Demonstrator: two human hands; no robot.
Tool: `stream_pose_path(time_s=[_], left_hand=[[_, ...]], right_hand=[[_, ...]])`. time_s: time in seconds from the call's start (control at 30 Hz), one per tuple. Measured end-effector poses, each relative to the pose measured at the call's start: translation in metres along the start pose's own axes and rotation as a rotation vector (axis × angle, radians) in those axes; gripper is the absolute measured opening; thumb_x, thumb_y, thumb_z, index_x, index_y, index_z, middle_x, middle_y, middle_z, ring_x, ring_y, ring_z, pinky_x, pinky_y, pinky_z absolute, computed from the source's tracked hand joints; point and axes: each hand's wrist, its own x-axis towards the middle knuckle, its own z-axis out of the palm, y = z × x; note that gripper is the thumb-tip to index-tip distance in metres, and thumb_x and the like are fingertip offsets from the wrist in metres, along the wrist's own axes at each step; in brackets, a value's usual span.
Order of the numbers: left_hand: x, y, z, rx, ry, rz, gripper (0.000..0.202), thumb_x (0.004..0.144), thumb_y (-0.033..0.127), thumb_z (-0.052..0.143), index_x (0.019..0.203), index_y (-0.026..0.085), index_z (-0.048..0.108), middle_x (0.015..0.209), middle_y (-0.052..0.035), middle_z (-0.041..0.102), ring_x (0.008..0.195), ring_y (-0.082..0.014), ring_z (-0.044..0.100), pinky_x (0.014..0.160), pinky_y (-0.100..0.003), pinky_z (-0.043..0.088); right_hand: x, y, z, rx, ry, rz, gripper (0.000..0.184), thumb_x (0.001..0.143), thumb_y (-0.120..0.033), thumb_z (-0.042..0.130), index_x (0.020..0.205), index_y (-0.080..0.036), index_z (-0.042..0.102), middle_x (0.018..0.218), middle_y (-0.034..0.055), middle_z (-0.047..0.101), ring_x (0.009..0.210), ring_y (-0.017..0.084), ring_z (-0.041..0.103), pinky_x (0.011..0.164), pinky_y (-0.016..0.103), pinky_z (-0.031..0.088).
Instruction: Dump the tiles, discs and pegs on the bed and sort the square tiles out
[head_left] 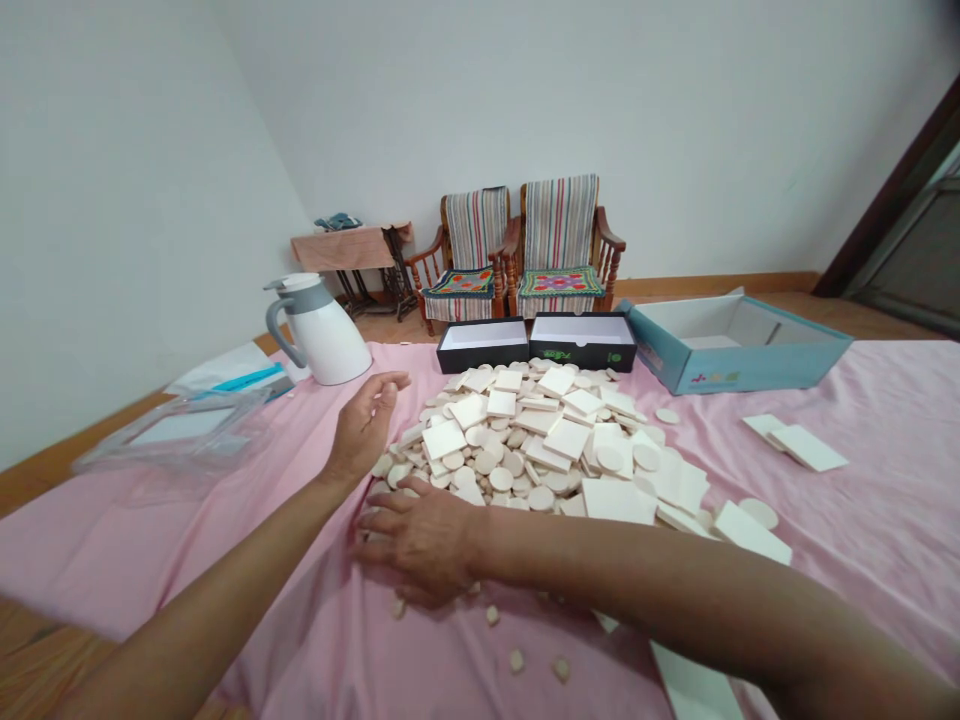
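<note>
A wide heap of off-white flat pieces (pixel 517 450), square tiles and round discs mixed, covers the middle of a pink cloth (pixel 300 560). Beside the heap's left edge, my left hand (pixel 364 428) is raised with its fingers loosely extended and the thumb apart, holding nothing I can see. My right hand (pixel 420 540) reaches across to the heap's near left edge, palm down with fingers spread over small pieces, some of them hidden beneath it. Several small pieces (pixel 517 660) lie loose on the cloth in front of that hand.
Two black boxes (pixel 484 355) and a light blue open box (pixel 757 375) stand behind the heap. A white and grey jug (pixel 330 335) and clear plastic packaging (pixel 180 430) are at left. Loose square tiles (pixel 808 447) lie at right. Two wooden chairs (pixel 562 245) stand beyond.
</note>
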Motion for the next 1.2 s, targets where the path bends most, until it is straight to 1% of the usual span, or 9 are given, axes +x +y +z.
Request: stream_pose_path(time_s=[0.1, 0.2, 0.4, 0.57, 0.67, 0.8, 0.9, 1.03, 1.2], left_hand=[[0.003, -0.011, 0.001, 0.088, -0.131, -0.128, 0.044, 0.092, 0.049, 0.036, 0.105, 0.016, 0.063, 0.111, -0.0095, 0.067, 0.103, -0.0231, 0.062, 0.093, -0.038, 0.047], [0.001, -0.024, 0.003, 0.146, -0.332, -0.227, 0.047, 0.082, 0.05, 0.049, 0.111, 0.016, 0.063, 0.116, -0.0104, 0.066, 0.106, -0.0265, 0.062, 0.092, -0.041, 0.049], [-0.002, -0.045, 0.004, 0.213, -0.78, -0.142, 0.085, 0.063, 0.046, 0.071, 0.137, 0.013, 0.045, 0.141, -0.0158, 0.048, 0.128, -0.0316, 0.048, 0.107, -0.041, 0.037], [-0.001, -0.048, 0.018, 0.306, -0.819, 0.043, 0.106, 0.053, 0.056, 0.079, 0.143, 0.016, 0.037, 0.147, -0.017, 0.041, 0.133, -0.0365, 0.038, 0.11, -0.046, 0.03], [0.0, -0.045, 0.027, 0.341, -0.779, 0.057, 0.104, 0.054, 0.056, 0.079, 0.141, 0.016, 0.038, 0.145, -0.0176, 0.043, 0.131, -0.0368, 0.041, 0.108, -0.047, 0.031], [0.001, -0.041, 0.033, 0.364, -0.73, -0.001, 0.091, 0.058, 0.047, 0.077, 0.136, 0.014, 0.043, 0.137, -0.0179, 0.05, 0.124, -0.034, 0.047, 0.104, -0.044, 0.036], [0.002, -0.039, 0.033, 0.369, -0.713, -0.051, 0.087, 0.058, 0.043, 0.077, 0.134, 0.015, 0.045, 0.132, -0.0167, 0.053, 0.12, -0.0328, 0.05, 0.101, -0.043, 0.04], [0.004, -0.038, 0.036, 0.443, -0.755, -0.131, 0.102, 0.051, 0.047, 0.08, 0.139, 0.014, 0.039, 0.135, -0.0191, 0.05, 0.123, -0.0364, 0.047, 0.101, -0.046, 0.039], [0.006, -0.039, 0.042, 0.453, -0.696, -0.136, 0.104, 0.046, 0.045, 0.082, 0.138, 0.017, 0.043, 0.129, -0.016, 0.057, 0.117, -0.0365, 0.053, 0.096, -0.044, 0.042]], right_hand=[[0.011, 0.002, 0.012, -0.059, -0.018, 0.014, 0.033, 0.081, -0.039, 0.058, 0.107, -0.019, 0.058, 0.113, 0.0076, 0.061, 0.108, 0.026, 0.049, 0.098, 0.051, 0.033], [0.001, 0.01, 0.001, -0.151, -0.056, 0.129, 0.023, 0.083, -0.032, 0.057, 0.1, -0.018, 0.061, 0.108, 0.0096, 0.061, 0.101, 0.027, 0.052, 0.093, 0.053, 0.037], [-0.043, 0.034, -0.037, -0.208, -0.187, 0.389, 0.023, 0.079, -0.027, 0.059, 0.099, -0.016, 0.062, 0.1, 0.0115, 0.061, 0.092, 0.027, 0.057, 0.077, 0.043, 0.045], [-0.083, 0.056, -0.071, -0.269, -0.254, 0.607, 0.021, 0.081, -0.018, 0.052, 0.098, -0.017, 0.062, 0.098, 0.0121, 0.063, 0.091, 0.026, 0.059, 0.079, 0.041, 0.043], [-0.104, 0.066, -0.098, -0.231, -0.372, 0.688, 0.024, 0.078, -0.017, 0.055, 0.101, -0.016, 0.063, 0.102, 0.0131, 0.063, 0.099, 0.028, 0.057, 0.082, 0.041, 0.043], [-0.108, 0.092, -0.121, -0.019, -0.505, 0.689, 0.052, 0.074, -0.033, 0.068, 0.122, -0.018, 0.057, 0.122, 0.0137, 0.058, 0.113, 0.03, 0.053, 0.091, 0.044, 0.043], [-0.079, 0.127, -0.108, 0.123, -0.379, 0.638, 0.058, 0.08, -0.043, 0.063, 0.131, -0.017, 0.052, 0.129, 0.0126, 0.055, 0.117, 0.026, 0.053, 0.096, 0.038, 0.043], [-0.02, 0.177, -0.061, 0.093, -0.294, 0.607, 0.063, 0.079, -0.05, 0.063, 0.128, -0.011, 0.055, 0.133, 0.0179, 0.053, 0.122, 0.03, 0.05, 0.099, 0.04, 0.042], [0.027, 0.218, -0.009, 0.195, -0.366, 0.699, 0.078, 0.076, -0.062, 0.06, 0.136, -0.011, 0.049, 0.138, 0.02, 0.049, 0.122, 0.034, 0.051, 0.097, 0.045, 0.044]])
